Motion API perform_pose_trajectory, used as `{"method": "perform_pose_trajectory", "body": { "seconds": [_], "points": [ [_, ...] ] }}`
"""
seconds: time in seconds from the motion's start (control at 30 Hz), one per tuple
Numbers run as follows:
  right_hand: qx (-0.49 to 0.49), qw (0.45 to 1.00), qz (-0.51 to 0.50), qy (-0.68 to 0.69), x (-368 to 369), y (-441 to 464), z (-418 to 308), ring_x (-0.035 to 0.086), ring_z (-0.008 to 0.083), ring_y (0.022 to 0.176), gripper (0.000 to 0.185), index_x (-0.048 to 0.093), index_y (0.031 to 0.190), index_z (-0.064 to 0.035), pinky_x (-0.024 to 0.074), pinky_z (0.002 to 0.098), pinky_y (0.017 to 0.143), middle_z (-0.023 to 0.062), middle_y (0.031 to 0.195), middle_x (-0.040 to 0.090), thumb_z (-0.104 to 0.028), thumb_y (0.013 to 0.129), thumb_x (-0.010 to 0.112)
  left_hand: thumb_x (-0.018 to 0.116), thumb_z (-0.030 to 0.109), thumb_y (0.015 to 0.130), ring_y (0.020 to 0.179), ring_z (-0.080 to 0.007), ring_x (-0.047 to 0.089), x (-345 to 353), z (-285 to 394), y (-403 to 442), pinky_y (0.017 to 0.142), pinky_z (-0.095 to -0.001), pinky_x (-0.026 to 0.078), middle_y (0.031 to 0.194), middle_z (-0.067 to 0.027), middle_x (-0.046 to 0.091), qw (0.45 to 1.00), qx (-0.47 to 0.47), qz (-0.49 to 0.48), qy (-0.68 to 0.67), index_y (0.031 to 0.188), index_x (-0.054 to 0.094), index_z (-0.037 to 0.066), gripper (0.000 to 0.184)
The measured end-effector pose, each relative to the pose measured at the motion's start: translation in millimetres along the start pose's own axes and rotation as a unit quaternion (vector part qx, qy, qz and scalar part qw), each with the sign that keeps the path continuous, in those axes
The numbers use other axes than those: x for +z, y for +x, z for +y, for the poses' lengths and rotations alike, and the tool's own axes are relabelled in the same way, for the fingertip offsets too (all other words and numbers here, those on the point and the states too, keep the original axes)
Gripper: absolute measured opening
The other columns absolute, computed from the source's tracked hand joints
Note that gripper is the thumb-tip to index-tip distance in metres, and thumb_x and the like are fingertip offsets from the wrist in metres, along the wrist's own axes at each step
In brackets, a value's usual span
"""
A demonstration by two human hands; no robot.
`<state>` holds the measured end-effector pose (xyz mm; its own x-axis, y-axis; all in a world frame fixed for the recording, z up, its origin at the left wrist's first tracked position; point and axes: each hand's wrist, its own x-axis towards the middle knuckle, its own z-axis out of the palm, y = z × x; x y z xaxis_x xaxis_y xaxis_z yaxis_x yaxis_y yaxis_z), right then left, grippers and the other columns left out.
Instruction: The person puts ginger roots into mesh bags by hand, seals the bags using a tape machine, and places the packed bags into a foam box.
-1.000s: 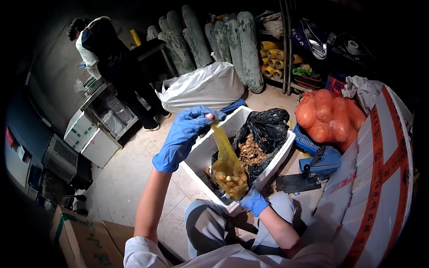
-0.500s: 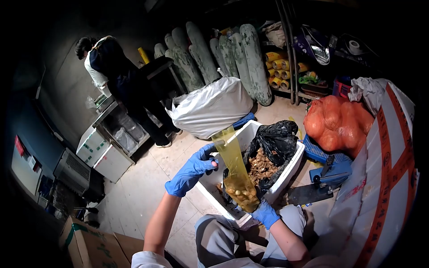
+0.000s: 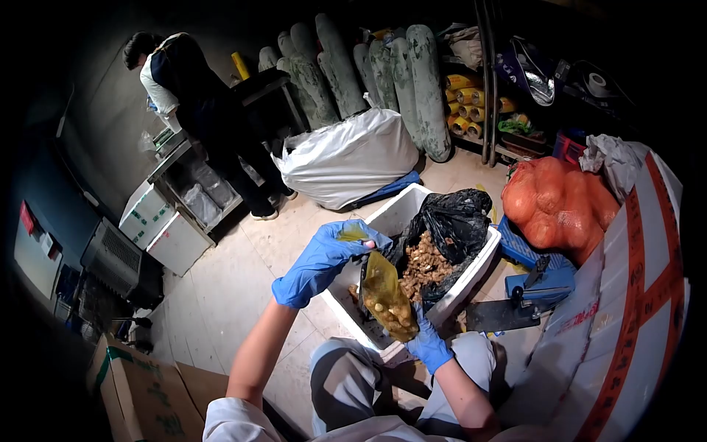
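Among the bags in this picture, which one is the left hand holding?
The yellow bag: the left hand grips its upper part, and the right hand is at its lower end. Neither hand holds the black bag, white bag or orange bag.

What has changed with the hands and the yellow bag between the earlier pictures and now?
The left hand loosened on the yellow bag, then closed again lower, nearer the filled part; the bag's top now shows past that grip. The right hand stayed at the bag's lower end. The white box and the black bag inside stayed in place.
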<state>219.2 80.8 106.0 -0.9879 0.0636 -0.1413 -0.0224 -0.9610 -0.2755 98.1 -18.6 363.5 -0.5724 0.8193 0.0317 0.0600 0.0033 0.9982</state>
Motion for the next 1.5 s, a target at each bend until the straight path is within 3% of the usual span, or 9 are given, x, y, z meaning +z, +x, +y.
{"method": "perform_pose_trajectory", "body": {
  "seconds": [0.23, 0.37, 0.57, 0.8, 0.97, 1.07, 1.3, 1.43, 1.5],
  "points": [
    [-0.1, 0.987, 0.02, -0.126, 28.2, -9.6, -3.7, 0.043, 0.0239, 0.11, 0.063, 0.031, 0.126, -0.0098, 0.0394, 0.0377, 0.091, 0.0076, 0.124, 0.039, -0.035, 0.076, 0.06, 0.056, 0.004, 0.076, 0.071, -0.0086, 0.049, -6.5, 4.7, 4.7, 0.063, -0.0217, 0.039, 0.079, -0.002, 0.056, 0.966, 0.136, 0.036, 0.216, 0.09, 0.061, 0.0, 0.015],
    [-0.159, 0.987, 0.016, 0.008, 33.6, -6.2, -10.7, 0.042, 0.0218, 0.109, 0.051, 0.033, 0.126, -0.0134, 0.0346, 0.0366, 0.093, 0.0056, 0.121, 0.041, -0.039, 0.084, 0.046, 0.05, -0.012, 0.062, 0.067, -0.0248, 0.053, -19.6, -6.6, 18.0, 0.064, -0.0266, 0.043, 0.08, -0.0145, 0.056, 0.785, 0.36, 0.058, 0.501, 0.09, 0.058, 0.0, 0.032],
    [-0.239, 0.954, 0.182, 0.02, 5.5, -4.1, -29.8, 0.047, 0.0137, 0.079, 0.036, 0.048, 0.098, -0.0119, 0.0388, 0.0241, 0.068, -0.0002, 0.086, 0.049, -0.045, 0.083, 0.045, 0.049, -0.012, 0.063, 0.063, -0.0246, 0.051, 2.4, 2.6, 13.2, 0.06, -0.029, 0.042, 0.076, -0.0116, 0.056, 0.858, 0.284, 0.038, 0.427, 0.089, 0.059, 0.002, 0.031],
    [-0.244, 0.936, 0.252, -0.031, 16.5, 6.9, -51.9, 0.051, 0.0124, 0.068, 0.026, 0.053, 0.079, -0.0111, 0.0418, 0.0249, 0.063, 0.0014, 0.071, 0.053, -0.037, 0.077, 0.059, 0.058, -0.004, 0.065, 0.07, -0.0297, 0.055, 12.6, 3.3, 16.4, 0.061, -0.032, 0.045, 0.08, -0.0127, 0.057, 0.755, 0.373, 0.035, 0.538, 0.089, 0.057, 0.004, 0.026],
    [-0.143, 0.956, 0.236, -0.101, 26.3, 21.8, -60.4, 0.052, 0.021, 0.088, 0.054, 0.048, 0.107, -0.0102, 0.0421, 0.0359, 0.075, 0.0083, 0.102, 0.054, -0.054, 0.075, 0.052, 0.058, 0.002, 0.065, 0.071, -0.0308, 0.055, 5.3, 3.3, 22.7, 0.06, -0.0345, 0.045, 0.083, -0.0117, 0.057, 0.756, 0.398, 0.055, 0.516, 0.087, 0.055, 0.005, 0.022],
    [0.006, 0.994, 0.083, 0.077, 31.8, 25.5, -58.8, 0.031, 0.0333, 0.118, 0.076, 0.019, 0.131, -0.011, 0.0272, 0.0489, 0.096, 0.0148, 0.13, 0.03, -0.063, 0.077, 0.035, 0.059, 0.003, 0.065, 0.073, -0.0318, 0.055, 3.3, 0.4, 25.2, 0.062, -0.0347, 0.045, 0.085, -0.013, 0.057, 0.774, 0.355, 0.041, 0.522, 0.088, 0.056, 0.004, 0.023],
    [0.029, 0.987, -0.055, 0.151, 22.3, 32.1, -48.6, 0.044, 0.0282, 0.109, 0.069, 0.042, 0.117, -0.0087, 0.0358, 0.0442, 0.091, 0.014, 0.12, 0.044, -0.064, 0.078, 0.031, 0.052, -0.008, 0.062, 0.077, -0.0302, 0.054, 17.0, 3.7, 21.2, 0.07, -0.0316, 0.044, 0.086, -0.0137, 0.057, 0.806, 0.373, 0.038, 0.458, 0.093, 0.058, 0.004, 0.034],
    [-0.058, 0.972, 0.22, 0.051, 49.0, 12.9, -50.5, 0.044, 0.0279, 0.108, 0.067, 0.045, 0.116, -0.0078, 0.0334, 0.0441, 0.093, 0.0111, 0.119, 0.045, -0.062, 0.078, 0.034, 0.049, -0.01, 0.059, 0.077, -0.0309, 0.054, 19.7, 16.3, 12.1, 0.07, -0.0319, 0.044, 0.087, -0.0134, 0.057, 0.822, 0.377, 0.036, 0.424, 0.094, 0.058, 0.005, 0.039],
    [-0.079, 0.99, 0.074, 0.093, 15.4, 17.5, -54.4, 0.044, 0.0283, 0.108, 0.063, 0.046, 0.116, -0.0099, 0.0315, 0.0442, 0.094, 0.0088, 0.119, 0.046, -0.059, 0.076, 0.043, 0.052, -0.008, 0.06, 0.076, -0.0311, 0.054, 17.9, 17.1, 11.8, 0.069, -0.0321, 0.044, 0.088, -0.0142, 0.056, 0.807, 0.404, 0.067, 0.426, 0.096, 0.056, 0.006, 0.039]
  ]
}}
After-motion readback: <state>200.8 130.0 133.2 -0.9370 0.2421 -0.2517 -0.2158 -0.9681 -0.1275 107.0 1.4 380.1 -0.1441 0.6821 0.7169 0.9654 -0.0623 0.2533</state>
